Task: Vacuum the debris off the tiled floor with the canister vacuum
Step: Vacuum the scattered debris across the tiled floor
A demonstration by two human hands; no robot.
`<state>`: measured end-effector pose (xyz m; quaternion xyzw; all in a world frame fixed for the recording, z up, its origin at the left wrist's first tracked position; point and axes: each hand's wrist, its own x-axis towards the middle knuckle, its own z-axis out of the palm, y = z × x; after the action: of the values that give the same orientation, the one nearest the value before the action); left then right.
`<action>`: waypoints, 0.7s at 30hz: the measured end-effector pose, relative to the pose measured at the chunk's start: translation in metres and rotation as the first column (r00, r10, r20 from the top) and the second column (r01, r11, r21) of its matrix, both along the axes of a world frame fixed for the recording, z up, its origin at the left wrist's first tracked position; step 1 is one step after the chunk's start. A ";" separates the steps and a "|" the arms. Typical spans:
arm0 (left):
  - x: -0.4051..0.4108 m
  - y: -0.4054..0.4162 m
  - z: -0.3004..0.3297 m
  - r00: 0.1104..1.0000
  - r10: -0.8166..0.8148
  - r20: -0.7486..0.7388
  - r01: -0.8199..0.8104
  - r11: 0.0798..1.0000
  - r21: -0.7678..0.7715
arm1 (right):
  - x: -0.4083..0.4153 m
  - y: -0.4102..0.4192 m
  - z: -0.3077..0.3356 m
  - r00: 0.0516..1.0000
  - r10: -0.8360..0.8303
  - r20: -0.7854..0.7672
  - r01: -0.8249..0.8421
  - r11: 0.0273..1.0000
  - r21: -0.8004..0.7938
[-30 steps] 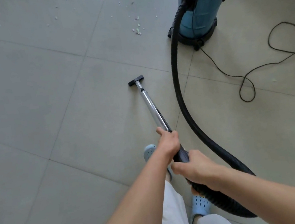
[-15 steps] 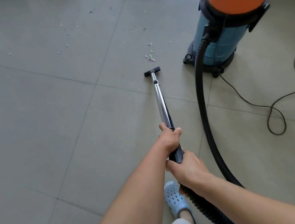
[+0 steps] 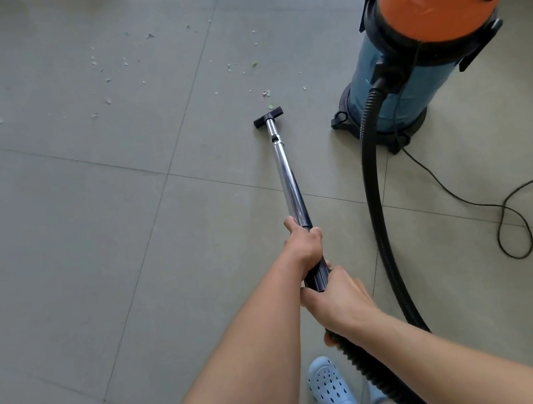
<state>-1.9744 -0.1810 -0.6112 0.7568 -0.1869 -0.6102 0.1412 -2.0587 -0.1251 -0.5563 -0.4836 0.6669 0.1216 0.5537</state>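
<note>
Your left hand (image 3: 303, 244) and right hand (image 3: 335, 298) grip the chrome wand (image 3: 287, 178); black nozzle (image 3: 268, 117) sits at 6 o'clock of scattered pale debris (image 3: 266, 93). No legible writing.

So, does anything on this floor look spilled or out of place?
Yes. Small pale and green debris lies scattered over the tiled floor just beyond the nozzle, spreading left. The power cord lies in loose loops nearby.
</note>
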 end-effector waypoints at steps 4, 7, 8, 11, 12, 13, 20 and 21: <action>0.008 -0.031 0.007 0.999 -0.042 0.030 0.042 0.999 0.003 | 0.009 -0.031 -0.004 0.999 -0.042 0.029 0.042 0.999 -0.005; 0.011 -0.038 0.009 0.997 -0.061 0.036 0.060 0.998 0.011 | 0.013 -0.037 -0.004 0.999 -0.034 0.030 0.034 0.999 0.005; 0.012 -0.040 0.009 0.997 -0.066 0.042 0.066 0.998 0.014 | 0.013 -0.040 -0.004 0.999 -0.031 0.035 0.030 1.000 0.007; 0.010 -0.055 0.007 0.996 -0.067 0.060 0.066 0.998 0.015 | 0.012 -0.055 -0.008 0.998 -0.041 0.038 0.040 0.999 0.015; 0.009 -0.062 0.006 0.996 -0.060 0.061 0.059 0.998 0.016 | 0.011 -0.062 -0.008 0.998 -0.040 0.037 0.040 0.999 0.015; 0.008 -0.069 0.005 0.996 -0.057 0.063 0.055 0.998 0.020 | 0.010 -0.069 -0.009 0.999 -0.039 0.037 0.038 0.999 0.016; 0.003 -0.113 0.002 0.980 -0.127 0.151 0.121 0.992 0.047 | 0.007 -0.113 -0.012 0.996 -0.061 0.072 0.058 0.997 0.051; 0.004 -0.119 0.003 0.982 -0.119 0.146 0.112 0.992 0.055 | 0.007 -0.119 -0.012 0.995 -0.059 0.078 0.055 0.997 0.050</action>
<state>-1.9701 -0.3001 -0.6082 0.7912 -0.2263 -0.5633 0.0736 -2.0513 -0.2445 -0.5683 -0.4554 0.6547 0.1021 0.5945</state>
